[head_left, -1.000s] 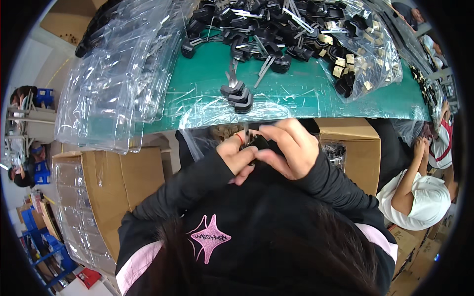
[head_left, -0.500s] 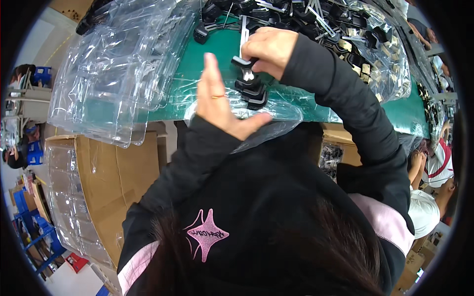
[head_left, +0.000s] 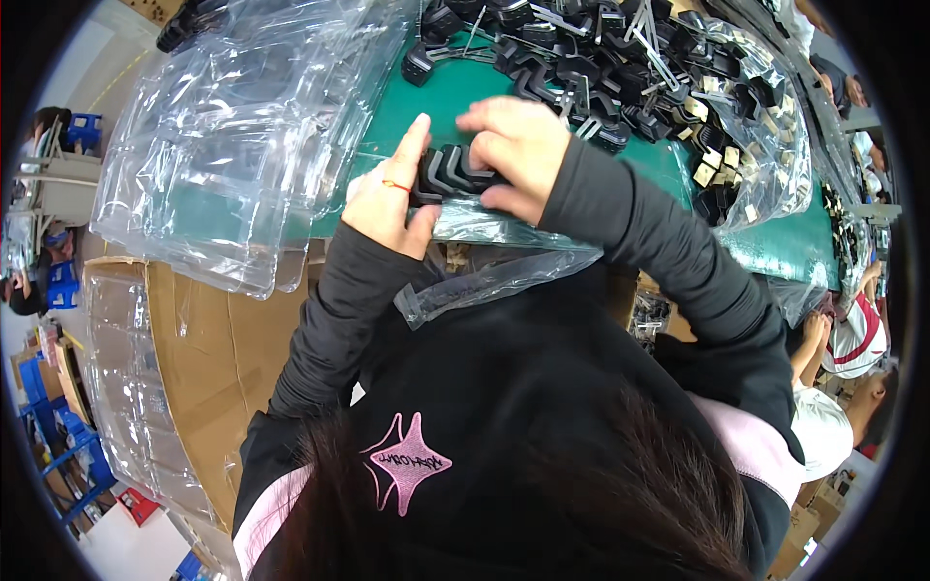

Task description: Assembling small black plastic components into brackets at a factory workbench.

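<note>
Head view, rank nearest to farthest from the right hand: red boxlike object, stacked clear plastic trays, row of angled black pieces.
From the right hand:
1. Row of angled black pieces: immediately at its left.
2. Stacked clear plastic trays: farther left, upper left of the view.
3. Red boxlike object: farthest, lower left of the view.

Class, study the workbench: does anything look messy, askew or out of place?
Yes: the black parts at the back lie jumbled, metal strips pointing every way, unlike the neat row between the left hand and right hand. Crumpled clear plastic droops past the front edge of the green table.
</note>
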`<state>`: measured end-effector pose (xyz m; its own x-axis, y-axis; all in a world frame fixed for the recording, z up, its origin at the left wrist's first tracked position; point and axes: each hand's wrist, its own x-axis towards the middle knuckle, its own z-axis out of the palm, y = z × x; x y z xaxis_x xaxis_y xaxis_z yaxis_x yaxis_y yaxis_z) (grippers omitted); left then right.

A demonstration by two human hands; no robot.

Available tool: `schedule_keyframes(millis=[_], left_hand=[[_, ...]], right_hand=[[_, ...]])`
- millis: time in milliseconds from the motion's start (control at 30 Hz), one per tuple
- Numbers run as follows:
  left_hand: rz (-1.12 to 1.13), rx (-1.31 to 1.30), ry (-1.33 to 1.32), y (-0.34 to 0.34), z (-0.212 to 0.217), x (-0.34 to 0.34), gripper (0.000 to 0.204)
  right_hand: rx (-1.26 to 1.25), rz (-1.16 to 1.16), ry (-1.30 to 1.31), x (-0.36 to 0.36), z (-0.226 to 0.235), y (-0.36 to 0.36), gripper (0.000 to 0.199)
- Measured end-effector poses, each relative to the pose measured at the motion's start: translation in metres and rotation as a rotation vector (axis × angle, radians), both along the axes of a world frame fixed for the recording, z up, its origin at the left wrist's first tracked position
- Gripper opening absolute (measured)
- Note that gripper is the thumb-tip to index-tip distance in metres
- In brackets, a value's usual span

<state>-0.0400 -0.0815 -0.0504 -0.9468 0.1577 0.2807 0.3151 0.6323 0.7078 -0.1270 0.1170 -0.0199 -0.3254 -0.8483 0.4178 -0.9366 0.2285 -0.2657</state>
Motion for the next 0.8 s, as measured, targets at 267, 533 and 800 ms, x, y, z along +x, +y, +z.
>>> schedule_keyframes(millis=[267,533,800], left_hand=[[-0.027,-0.036,0.057,-0.005,0.002,0.004,0.070],[-0.285,-0.019,0.008,0.057,0.016,0.009,0.065],[-0.186,-0.001,0.012,0.093,0.001,-0.060,0.060]], right_hand=[[-0.128,-0.301,0.009,0.054,-0.038,0.001,0.030],[-0.103,-0.247,0.071,0.074,-0.022,0.086,0.033],[-0.132,-0.417,0.044,0.005,-0.034,0.101,0.030]])
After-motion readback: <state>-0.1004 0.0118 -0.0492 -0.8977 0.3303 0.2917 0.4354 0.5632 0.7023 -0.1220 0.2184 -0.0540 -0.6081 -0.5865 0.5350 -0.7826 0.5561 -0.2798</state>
